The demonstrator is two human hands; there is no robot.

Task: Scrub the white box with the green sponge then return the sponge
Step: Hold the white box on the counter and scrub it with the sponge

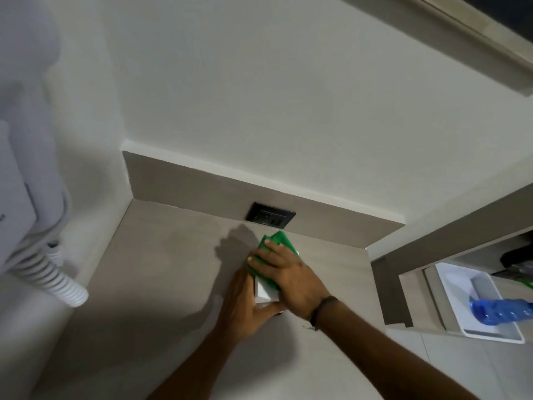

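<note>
On the grey counter (161,272), near the back wall, sat the white box (266,293). The left hand (245,310) was wrapped around its near side, its grip closed on the box to keep it from sliding. The right hand (288,275) pressed the green sponge (278,241) flat on top of the box, fingers spread over it, grip holding the sponge down.

The sponge looked soft and squashy, so it would bend under the fingers; a flat palm on top seemed the best hold. The box looked small, stiff and light, and likely to slip, so holding its sides made sense.

To the right, a white tray (450,301) sat on a lower shelf with a blue bottle (501,311) lying in it. The sponge may belong there, but I cannot tell.
</note>
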